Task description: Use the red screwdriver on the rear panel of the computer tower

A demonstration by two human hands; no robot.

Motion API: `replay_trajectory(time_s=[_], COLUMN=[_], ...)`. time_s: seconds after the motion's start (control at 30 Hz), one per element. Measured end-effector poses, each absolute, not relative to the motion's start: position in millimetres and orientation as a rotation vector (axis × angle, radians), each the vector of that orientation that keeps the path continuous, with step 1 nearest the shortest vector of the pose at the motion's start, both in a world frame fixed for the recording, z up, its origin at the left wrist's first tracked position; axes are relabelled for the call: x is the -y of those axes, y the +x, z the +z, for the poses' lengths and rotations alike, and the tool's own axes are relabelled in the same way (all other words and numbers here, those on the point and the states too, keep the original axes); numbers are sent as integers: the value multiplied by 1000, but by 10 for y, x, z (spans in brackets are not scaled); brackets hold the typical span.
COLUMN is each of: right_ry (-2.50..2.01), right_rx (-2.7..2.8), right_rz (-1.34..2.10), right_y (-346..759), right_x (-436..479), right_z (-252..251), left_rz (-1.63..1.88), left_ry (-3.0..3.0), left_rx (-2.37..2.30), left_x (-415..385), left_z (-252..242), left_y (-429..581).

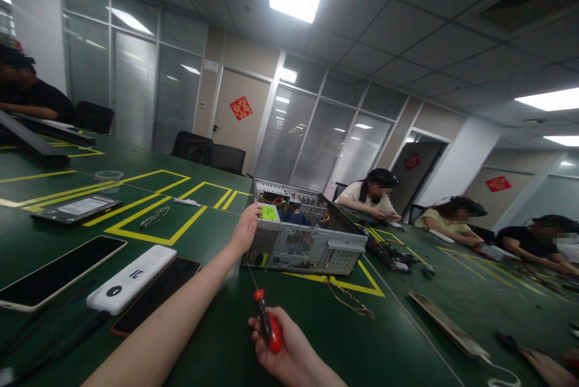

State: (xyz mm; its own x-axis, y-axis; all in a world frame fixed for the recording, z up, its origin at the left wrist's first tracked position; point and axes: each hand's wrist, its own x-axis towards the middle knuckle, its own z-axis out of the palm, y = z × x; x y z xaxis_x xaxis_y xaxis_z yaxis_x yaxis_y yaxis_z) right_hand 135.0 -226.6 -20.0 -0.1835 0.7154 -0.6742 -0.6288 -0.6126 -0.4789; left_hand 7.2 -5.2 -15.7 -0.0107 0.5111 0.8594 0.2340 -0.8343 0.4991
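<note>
An open computer case (312, 241) lies on its side on the green table (235, 339), inside a yellow taped outline. My left hand (246, 229) reaches out and grips the case's near left corner. Close to me, my right hand (284, 352) is wrapped round the red and black handle of a screwdriver (265, 308). Its thin shaft points up toward the case's rear panel. The tip sits just short of the case's lower left edge.
Two phones (54, 272) and a white power bank (131, 278) lie at my left. A dark flat device (76, 209) and a clear cup (109, 179) sit farther left. Several people work along the right side and one at far left. A flat panel (447, 324) lies at right.
</note>
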Motion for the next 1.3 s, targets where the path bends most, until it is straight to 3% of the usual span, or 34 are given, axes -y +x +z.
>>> replay_trajectory(time_s=[0.4, 0.77, 1.1, 1.3], right_ry=[-1052, -1164, -1095, -1084], right_rx=[233, 333, 277, 327], right_rz=[2086, 1832, 2150, 2052], right_y=[1417, 1350, 1397, 1420], right_x=[2218, 2283, 2238, 2257], right_z=[-381, -355, -391, -396], left_rz=[1954, 1955, 1931, 1919], left_ry=[2047, 2040, 2040, 2034], left_rx=[-763, -773, -772, -777], left_x=[39, 52, 62, 54], left_z=[-160, -158, -142, -155], left_y=[73, 71, 69, 69])
